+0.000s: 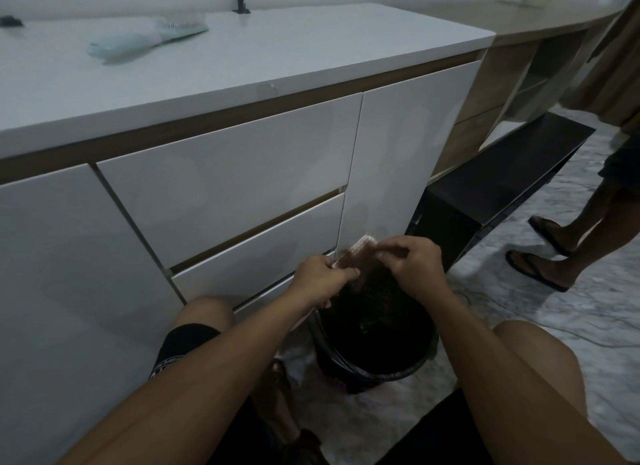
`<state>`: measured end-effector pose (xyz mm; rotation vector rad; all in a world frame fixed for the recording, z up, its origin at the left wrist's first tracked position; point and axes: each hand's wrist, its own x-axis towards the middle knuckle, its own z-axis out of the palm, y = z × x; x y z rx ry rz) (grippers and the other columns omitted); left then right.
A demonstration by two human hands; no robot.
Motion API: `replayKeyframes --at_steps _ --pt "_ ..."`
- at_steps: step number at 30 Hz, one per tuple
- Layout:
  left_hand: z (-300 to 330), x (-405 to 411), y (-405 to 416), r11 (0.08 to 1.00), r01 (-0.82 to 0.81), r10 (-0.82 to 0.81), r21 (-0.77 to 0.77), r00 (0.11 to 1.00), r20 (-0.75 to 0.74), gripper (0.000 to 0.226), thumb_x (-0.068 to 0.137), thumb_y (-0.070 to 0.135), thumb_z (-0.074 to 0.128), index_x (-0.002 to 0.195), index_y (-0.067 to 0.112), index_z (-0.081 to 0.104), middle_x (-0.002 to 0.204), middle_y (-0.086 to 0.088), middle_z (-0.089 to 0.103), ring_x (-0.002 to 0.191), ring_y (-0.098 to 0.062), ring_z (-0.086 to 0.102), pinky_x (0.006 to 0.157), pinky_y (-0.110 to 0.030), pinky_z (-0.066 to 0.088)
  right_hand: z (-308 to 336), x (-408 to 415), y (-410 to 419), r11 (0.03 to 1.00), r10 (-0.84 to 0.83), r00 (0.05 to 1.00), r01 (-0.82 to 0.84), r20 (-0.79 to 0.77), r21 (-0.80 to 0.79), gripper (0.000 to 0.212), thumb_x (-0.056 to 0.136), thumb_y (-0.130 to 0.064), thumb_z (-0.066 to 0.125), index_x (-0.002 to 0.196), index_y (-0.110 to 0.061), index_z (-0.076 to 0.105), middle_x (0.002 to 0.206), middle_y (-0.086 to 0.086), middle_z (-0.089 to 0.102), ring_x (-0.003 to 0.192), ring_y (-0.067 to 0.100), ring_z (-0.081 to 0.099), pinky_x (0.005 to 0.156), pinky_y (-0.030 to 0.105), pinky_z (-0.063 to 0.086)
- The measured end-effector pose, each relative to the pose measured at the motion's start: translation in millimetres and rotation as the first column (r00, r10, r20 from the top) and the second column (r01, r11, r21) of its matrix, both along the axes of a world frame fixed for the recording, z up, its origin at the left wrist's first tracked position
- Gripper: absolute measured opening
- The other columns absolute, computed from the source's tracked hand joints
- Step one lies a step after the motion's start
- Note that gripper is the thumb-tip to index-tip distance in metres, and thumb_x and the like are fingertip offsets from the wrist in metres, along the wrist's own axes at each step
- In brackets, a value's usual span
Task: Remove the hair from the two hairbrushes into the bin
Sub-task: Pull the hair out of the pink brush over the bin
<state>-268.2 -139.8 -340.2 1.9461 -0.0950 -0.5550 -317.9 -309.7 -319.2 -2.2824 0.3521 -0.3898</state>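
1. The hair (349, 262) on the pale hairbrush (358, 245) sat above the black bin (377, 333); it looked light, soft and tangled, best pinched at a loose clump.
2. The left hand (320, 277) had its grip curled around the brush.
3. The right hand (410, 257) pinched narrowly at the hair.
4. A second, light-blue hairbrush (149, 39) lay on the white table (277, 49), well apart.

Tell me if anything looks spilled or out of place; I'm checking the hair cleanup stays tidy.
Nothing stands out. Both hands, left hand and right hand, work the pink hairbrush directly above the black bin. The blue hairbrush lies flat on the countertop.
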Motion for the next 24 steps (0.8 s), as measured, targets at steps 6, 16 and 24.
replayKeyframes --at_steps 6,16,24 --pt "-4 9 2 0.999 -0.033 0.033 0.023 0.999 0.001 0.032 0.077 0.042 0.075 0.069 0.014 0.061 0.055 -0.004 0.058 0.038 -0.02 0.051 0.045 -0.026 0.042 -1 5 -10 0.955 -0.287 0.958 0.287 -0.005 0.071 0.011 0.086 -0.014 0.069 0.095 -0.016 0.075 0.094 0.003 0.075 0.089 0.019 0.068 0.085 0.033 0.054" --pt "9 7 1 0.999 -0.026 0.026 -0.03 1.0 -0.007 0.032 0.081 0.043 0.068 0.069 0.014 0.059 0.057 -0.005 0.059 0.037 -0.02 0.049 0.04 -0.021 0.036 -8 0 2 0.982 0.185 0.977 -0.181 -0.103 0.047 0.071 0.075 -0.007 0.077 0.136 -0.031 0.052 0.147 0.006 0.037 0.129 0.02 0.043 0.106 0.033 0.044" --pt "6 10 9 0.999 -0.03 0.026 0.028 0.99 0.14 0.039 0.07 0.045 0.082 0.057 0.018 0.058 0.047 0.002 0.058 0.041 -0.016 0.056 0.045 -0.023 0.043 3 2 1 0.995 -0.093 0.991 0.095 0.091 -0.017 0.022 0.086 -0.001 0.065 0.101 -0.012 0.076 0.098 0.001 0.075 0.089 0.012 0.067 0.089 0.033 0.057"
